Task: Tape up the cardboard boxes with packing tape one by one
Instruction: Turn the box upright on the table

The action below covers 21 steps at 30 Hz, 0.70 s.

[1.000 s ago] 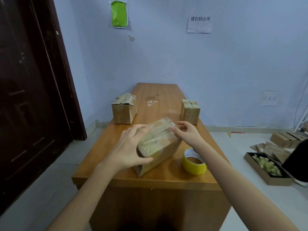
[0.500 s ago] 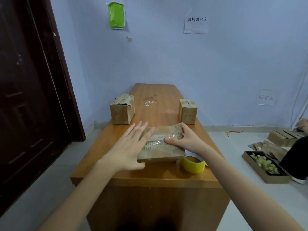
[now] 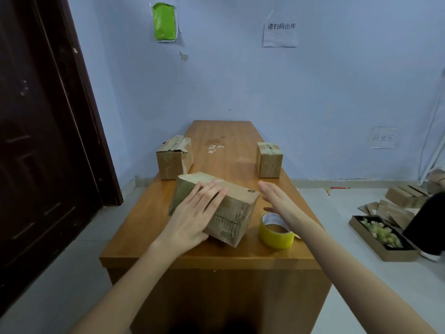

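You have three brown cardboard boxes on the long orange-brown wooden table [image 3: 224,254]. The nearest brown cardboard box [image 3: 237,208] sits close to you, tipped up on one edge, with shiny clear tape on its near side. Your left hand [image 3: 195,216] lies flat on top of it, fingers straight and a little spread, pressing on the box. Your right hand [image 3: 280,201] is flat too, fingers straight and together. It floats just beside the right side of that box, and you cannot tell if it touches.

There is one roll of yellow packing tape [image 3: 277,231]. It rests on the table just to the right of the tipped box, under your right wrist.

The second box, a taller brown one with a ragged taped top [image 3: 173,157], stands farther back on the left side of the table. The third box, a small brown one with tape over its top [image 3: 269,160], stands farther back on the right side. These two are well apart from each other.

On the blue wall you can see one green packet [image 3: 164,21] and two white paper signs: one high up [image 3: 279,33] and one lower down on the right [image 3: 383,138]. A dark brown door [image 3: 45,141] is on the left. On the floor at the right is one flat brown tray [image 3: 385,251] with pale green bits inside, next to some flat cardboard pieces [image 3: 395,212].
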Each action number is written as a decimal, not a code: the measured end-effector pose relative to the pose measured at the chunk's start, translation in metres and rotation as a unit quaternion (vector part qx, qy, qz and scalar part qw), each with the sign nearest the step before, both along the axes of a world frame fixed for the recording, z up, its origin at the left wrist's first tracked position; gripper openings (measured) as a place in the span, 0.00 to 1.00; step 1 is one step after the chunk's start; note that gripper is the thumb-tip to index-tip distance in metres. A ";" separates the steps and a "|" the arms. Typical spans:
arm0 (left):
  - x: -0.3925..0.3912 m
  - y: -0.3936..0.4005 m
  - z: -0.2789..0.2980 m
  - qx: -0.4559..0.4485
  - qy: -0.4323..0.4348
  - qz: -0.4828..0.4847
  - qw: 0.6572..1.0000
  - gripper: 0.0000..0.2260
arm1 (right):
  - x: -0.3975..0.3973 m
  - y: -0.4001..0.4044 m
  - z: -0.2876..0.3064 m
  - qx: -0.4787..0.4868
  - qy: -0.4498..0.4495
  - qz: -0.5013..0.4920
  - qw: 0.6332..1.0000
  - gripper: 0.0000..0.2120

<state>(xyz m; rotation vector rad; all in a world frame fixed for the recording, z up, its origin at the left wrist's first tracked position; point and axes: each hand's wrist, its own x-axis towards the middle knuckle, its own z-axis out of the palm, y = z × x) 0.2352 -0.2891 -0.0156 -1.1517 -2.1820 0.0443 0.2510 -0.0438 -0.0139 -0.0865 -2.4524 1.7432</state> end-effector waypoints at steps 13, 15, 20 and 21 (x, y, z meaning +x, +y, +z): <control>-0.016 -0.019 -0.001 0.084 0.023 -0.054 0.995 0.42 | -0.004 -0.009 0.006 -0.183 -0.138 0.096 0.969 0.29; -0.016 -0.018 0.003 0.068 -0.019 0.042 0.997 0.48 | -0.001 -0.015 0.005 -0.201 -0.129 0.074 0.968 0.25; -0.019 -0.013 0.004 0.248 -0.345 0.047 0.904 0.25 | 0.011 -0.036 -0.005 -0.130 -0.064 -0.018 0.989 0.33; -0.019 -0.010 0.004 0.306 -0.419 0.017 0.855 0.21 | 0.013 -0.041 -0.008 -0.128 -0.057 -0.019 0.990 0.34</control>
